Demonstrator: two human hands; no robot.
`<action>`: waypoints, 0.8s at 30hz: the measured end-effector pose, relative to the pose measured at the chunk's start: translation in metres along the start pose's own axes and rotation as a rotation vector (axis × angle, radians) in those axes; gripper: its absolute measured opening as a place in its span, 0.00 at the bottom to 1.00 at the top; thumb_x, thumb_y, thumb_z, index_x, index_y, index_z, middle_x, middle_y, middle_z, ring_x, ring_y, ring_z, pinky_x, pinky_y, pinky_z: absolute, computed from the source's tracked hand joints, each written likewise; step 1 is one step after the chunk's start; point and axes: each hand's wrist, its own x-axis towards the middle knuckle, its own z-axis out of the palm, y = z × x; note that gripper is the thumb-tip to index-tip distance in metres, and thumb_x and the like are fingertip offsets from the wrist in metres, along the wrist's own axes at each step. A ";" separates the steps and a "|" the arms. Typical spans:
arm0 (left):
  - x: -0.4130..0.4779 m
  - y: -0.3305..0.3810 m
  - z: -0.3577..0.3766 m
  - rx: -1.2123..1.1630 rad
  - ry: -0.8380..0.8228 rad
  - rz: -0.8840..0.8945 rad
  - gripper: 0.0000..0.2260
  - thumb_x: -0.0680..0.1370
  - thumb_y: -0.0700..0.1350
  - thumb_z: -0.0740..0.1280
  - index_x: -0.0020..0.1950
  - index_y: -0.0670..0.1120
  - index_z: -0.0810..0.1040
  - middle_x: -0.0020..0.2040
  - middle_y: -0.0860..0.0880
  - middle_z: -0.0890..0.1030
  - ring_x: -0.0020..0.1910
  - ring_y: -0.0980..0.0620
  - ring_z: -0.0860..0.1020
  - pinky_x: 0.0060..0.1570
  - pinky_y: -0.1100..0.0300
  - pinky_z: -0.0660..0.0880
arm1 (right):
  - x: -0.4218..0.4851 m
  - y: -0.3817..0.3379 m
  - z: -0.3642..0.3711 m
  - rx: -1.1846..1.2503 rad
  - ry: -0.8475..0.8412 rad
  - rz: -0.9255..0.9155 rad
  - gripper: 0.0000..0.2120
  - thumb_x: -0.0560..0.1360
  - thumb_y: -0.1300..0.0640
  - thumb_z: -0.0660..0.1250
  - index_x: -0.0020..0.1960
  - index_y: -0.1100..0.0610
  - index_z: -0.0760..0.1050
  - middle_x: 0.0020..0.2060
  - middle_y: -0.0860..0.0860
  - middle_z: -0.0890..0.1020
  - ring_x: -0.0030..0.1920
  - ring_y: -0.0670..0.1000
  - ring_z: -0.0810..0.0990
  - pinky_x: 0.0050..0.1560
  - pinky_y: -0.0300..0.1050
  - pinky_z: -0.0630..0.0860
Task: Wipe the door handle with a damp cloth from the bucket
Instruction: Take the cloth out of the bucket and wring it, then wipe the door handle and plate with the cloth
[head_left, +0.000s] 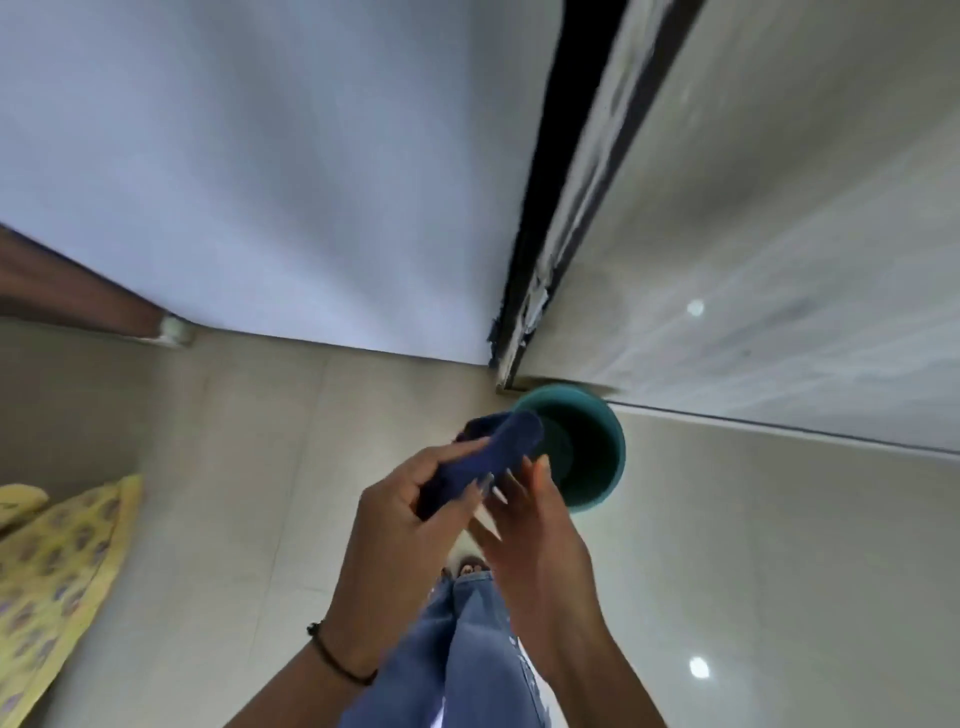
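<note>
I've got my left hand (415, 499) clamped around the bunched dark blue cloth (493, 452), right hand (530, 519) open-fingered beside it. It looks soft, limp (probably drippy), so I'd grip mid-bundle. Beyond it, the round teal plastic bucket (602, 447) on the floor.

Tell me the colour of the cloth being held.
Dark navy blue. The cloth shows in the head view, gripped by the left hand over the teal bucket.
</note>
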 end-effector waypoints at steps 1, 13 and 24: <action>-0.017 0.014 -0.012 -0.002 -0.068 0.032 0.17 0.70 0.42 0.75 0.53 0.60 0.80 0.50 0.65 0.82 0.49 0.65 0.80 0.48 0.72 0.74 | -0.019 -0.002 0.018 0.123 -0.050 0.069 0.24 0.75 0.46 0.60 0.64 0.60 0.76 0.60 0.59 0.81 0.63 0.59 0.77 0.64 0.53 0.71; -0.064 0.039 -0.283 -0.384 0.443 0.144 0.13 0.75 0.55 0.65 0.52 0.48 0.81 0.51 0.51 0.85 0.56 0.51 0.80 0.61 0.57 0.75 | -0.090 0.045 0.217 -0.164 -0.174 0.013 0.14 0.78 0.59 0.59 0.61 0.61 0.73 0.50 0.57 0.82 0.45 0.53 0.82 0.41 0.45 0.77; -0.013 0.024 -0.574 -0.043 0.575 0.164 0.10 0.80 0.40 0.63 0.59 0.48 0.77 0.47 0.54 0.80 0.40 0.62 0.76 0.39 0.78 0.70 | -0.075 0.151 0.443 -0.339 -0.223 -0.117 0.12 0.77 0.61 0.63 0.60 0.61 0.74 0.53 0.56 0.82 0.46 0.53 0.82 0.39 0.45 0.76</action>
